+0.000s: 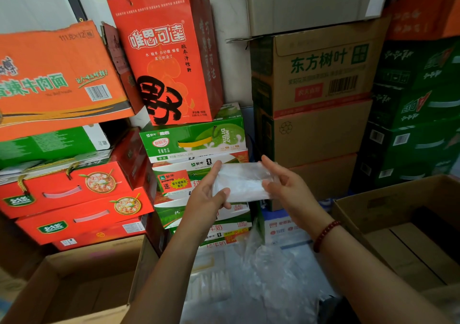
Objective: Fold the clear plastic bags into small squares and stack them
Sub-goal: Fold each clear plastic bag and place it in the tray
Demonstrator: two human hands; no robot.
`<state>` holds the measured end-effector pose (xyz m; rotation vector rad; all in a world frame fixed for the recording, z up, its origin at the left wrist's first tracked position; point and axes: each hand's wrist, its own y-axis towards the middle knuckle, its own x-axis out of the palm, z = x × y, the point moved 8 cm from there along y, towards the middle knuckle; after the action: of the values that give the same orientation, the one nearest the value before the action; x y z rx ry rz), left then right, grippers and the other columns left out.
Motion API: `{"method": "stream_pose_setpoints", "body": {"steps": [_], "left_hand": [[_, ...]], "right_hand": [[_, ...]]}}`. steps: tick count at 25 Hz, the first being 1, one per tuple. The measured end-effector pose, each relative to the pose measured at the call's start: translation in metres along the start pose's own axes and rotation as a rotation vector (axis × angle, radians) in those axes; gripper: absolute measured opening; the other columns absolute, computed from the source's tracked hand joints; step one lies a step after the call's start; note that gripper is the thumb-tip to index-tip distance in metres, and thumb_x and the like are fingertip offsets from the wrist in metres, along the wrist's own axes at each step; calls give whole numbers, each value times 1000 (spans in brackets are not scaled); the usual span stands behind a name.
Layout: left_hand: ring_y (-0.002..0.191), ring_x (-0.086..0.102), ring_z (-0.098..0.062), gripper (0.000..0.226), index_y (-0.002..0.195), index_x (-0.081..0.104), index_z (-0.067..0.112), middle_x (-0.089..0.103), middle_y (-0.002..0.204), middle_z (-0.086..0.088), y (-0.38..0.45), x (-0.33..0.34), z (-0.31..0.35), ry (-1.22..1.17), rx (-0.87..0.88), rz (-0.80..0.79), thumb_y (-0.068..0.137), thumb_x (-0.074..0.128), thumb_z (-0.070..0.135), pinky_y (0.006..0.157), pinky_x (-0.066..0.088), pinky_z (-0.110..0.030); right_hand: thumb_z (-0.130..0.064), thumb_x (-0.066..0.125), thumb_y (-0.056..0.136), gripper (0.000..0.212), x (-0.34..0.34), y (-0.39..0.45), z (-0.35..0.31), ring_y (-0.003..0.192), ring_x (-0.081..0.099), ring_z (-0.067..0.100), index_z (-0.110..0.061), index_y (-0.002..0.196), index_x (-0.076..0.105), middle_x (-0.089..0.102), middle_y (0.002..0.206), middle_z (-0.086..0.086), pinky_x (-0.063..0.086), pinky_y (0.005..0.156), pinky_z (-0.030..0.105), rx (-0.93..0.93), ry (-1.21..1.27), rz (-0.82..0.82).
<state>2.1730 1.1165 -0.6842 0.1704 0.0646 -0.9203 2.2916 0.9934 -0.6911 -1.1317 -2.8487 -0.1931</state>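
I held one clear plastic bag [242, 181] up in the air between my two hands. My left hand [209, 194] pinched its left edge, thumb in front and fingers behind. My right hand [281, 181] gripped the right edge the same way. The bag looked folded into a flat strip already, so I think I was in the middle of folding. Next I would need to bring one end over to the other to make a small square.

Below my fingers lay a loose heap of more clear bags [271, 271]. Near them sat some small white folded pieces [211, 284], maybe my stack. A brown box [82, 281] sat open below my left fingers, with nothing I could see inside. Another open box [408, 234] sat below my right fingers, showing only its own flaps.
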Motion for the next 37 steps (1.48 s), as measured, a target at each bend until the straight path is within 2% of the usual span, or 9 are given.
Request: {"method": "stream_pose_setpoints", "body": {"steps": [8, 12, 17, 20, 22, 26, 30, 33, 37], "left_hand": [[61, 52, -2, 60, 143, 41, 30, 35, 146, 16, 1, -10, 5, -26, 48, 16, 94, 50, -3, 65, 50, -17], [71, 57, -1, 58, 127, 56, 34, 48, 140, 5, -3, -8, 8, -62, 53, -155, 88, 53, -9, 55, 47, -18], [74, 59, -7, 58, 125, 59, 28, 64, 122, 5, -6, 9, -1, -172, -28, -329, 74, 59, 0, 52, 44, -18], [58, 52, -9, 46, 126, 54, 18, 68, 83, 1, 0, 2, -15, -315, -188, -142, 83, 65, 6, 46, 38, -17], [46, 38, -5, 31, 107, 59, 9, 56, 66, 2, -2, 7, -26, -300, -296, -134, 81, 64, 24, 39, 27, -14], [43, 30, -5, 18, 79, 60, 11, 58, 61, 5, -8, 18, -39, -171, -399, -111, 92, 59, 24, 38, 20, -14], [40, 24, -7, 28, 68, 54, 16, 35, 55, 3, -5, 11, -40, -87, -409, -39, 93, 59, 27, 36, 17, -16], [35, 39, -8, 26, 76, 57, 12, 53, 55, 0, -6, 4, -35, -20, -385, 10, 95, 56, 30, 34, 26, -17], [48, 62, -12, 22, 98, 60, 10, 71, 67, -3, -7, 6, -27, -71, -353, 7, 97, 52, 30, 41, 43, -18]], "right_hand": [[-2, 53, 94, 64, -10, 2, 2, 103, 61, 25, -26, 148, 29, 45, 140, -6, 56, 86, 39, 2, -67, 78], [-16, 59, 92, 56, -4, 0, -2, 91, 57, -2, -26, 143, 38, 51, 124, -13, 52, 66, 14, 61, -172, -63], [-24, 69, 85, 32, 17, -10, 26, 93, 68, 28, -9, 113, 66, 70, 106, 14, 53, 87, 41, 281, -265, -382], [-19, 68, 86, 20, 10, -5, 28, 81, 66, 27, -6, 100, 70, 71, 97, 18, 52, 79, 40, 261, -252, -223], [-20, 68, 86, 16, 3, -1, 25, 76, 66, 22, -9, 98, 70, 71, 89, 11, 54, 70, 37, 218, -209, -86], [-23, 70, 85, 12, -5, 0, 23, 81, 65, 25, -12, 89, 68, 70, 87, 7, 53, 80, 43, 135, -237, 73], [-20, 70, 84, 13, -2, -3, 16, 75, 64, 21, -7, 83, 66, 68, 81, 8, 54, 75, 41, 66, -233, 114], [-25, 72, 82, 18, -7, -2, 13, 79, 64, 28, -7, 80, 69, 68, 85, 18, 54, 80, 45, 45, -256, 125], [-32, 67, 86, 21, -6, -3, 12, 78, 64, 17, -11, 85, 71, 70, 82, 4, 54, 77, 35, 54, -268, 88]]}}
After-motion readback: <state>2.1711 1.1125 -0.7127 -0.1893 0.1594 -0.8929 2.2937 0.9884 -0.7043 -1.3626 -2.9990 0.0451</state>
